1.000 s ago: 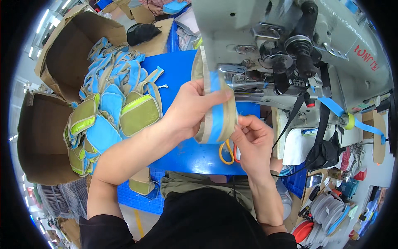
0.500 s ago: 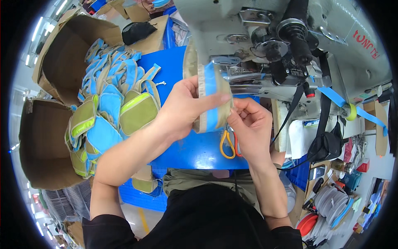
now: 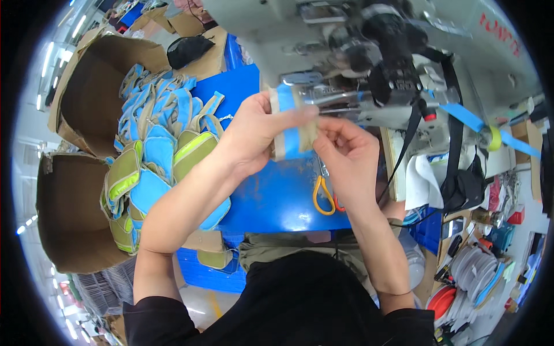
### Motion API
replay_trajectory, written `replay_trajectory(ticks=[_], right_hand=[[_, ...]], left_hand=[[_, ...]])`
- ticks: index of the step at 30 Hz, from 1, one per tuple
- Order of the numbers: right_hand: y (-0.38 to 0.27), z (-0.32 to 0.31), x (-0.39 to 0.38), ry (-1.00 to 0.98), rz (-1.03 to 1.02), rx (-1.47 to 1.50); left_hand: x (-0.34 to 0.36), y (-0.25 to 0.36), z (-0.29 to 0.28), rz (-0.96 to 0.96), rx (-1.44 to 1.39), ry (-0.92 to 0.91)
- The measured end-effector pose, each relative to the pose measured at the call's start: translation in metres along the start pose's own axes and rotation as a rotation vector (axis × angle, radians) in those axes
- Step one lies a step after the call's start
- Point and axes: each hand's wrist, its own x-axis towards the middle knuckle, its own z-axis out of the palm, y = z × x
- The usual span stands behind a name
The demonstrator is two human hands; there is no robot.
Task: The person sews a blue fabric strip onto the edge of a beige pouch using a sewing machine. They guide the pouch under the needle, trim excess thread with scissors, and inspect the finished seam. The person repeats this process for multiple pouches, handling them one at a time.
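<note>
My left hand (image 3: 251, 130) grips a beige fabric band (image 3: 290, 138) with a blue stripe along it, its thumb lying across the front. The fingers of my right hand (image 3: 351, 151) pinch the band's right edge. The band is held up just below the working parts of an industrial sewing machine (image 3: 456, 57), over a blue table (image 3: 265, 205). Below my right hand lie scissors (image 3: 323, 197) with orange handles, their blades partly hidden. The back side of the band cannot be seen.
At the left sit blue and beige strips (image 3: 156, 106) and olive pieces (image 3: 123, 173) with lime trim and blue lining. Two cardboard boxes (image 3: 69, 216) stand beyond them. Blue tape (image 3: 464, 118) runs through a yellow ring at the right. Black straps hang beside the machine.
The view has shifted slightly, and the machine looks blurred. Both hands keep hold of the fabric band, which now sits a little higher and looks shorter between them.
</note>
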Motion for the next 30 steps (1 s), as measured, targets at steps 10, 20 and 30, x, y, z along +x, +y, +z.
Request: replay_trajectory(ticks=[10, 20, 30], right_hand=[[0.004, 0.000, -0.003, 0.049, -0.419, -0.397], [0.019, 0.005, -0.004, 0.083, -0.470, -0.405], [0.032, 0.005, -0.004, 0.113, -0.446, -0.340]], left_hand=[[-0.019, -0.005, -0.013, 0.133, 0.176, -0.025], [-0.018, -0.006, -0.011, 0.070, 0.087, -0.069], [-0.014, -0.019, -0.006, 0.287, 0.213, -0.025]])
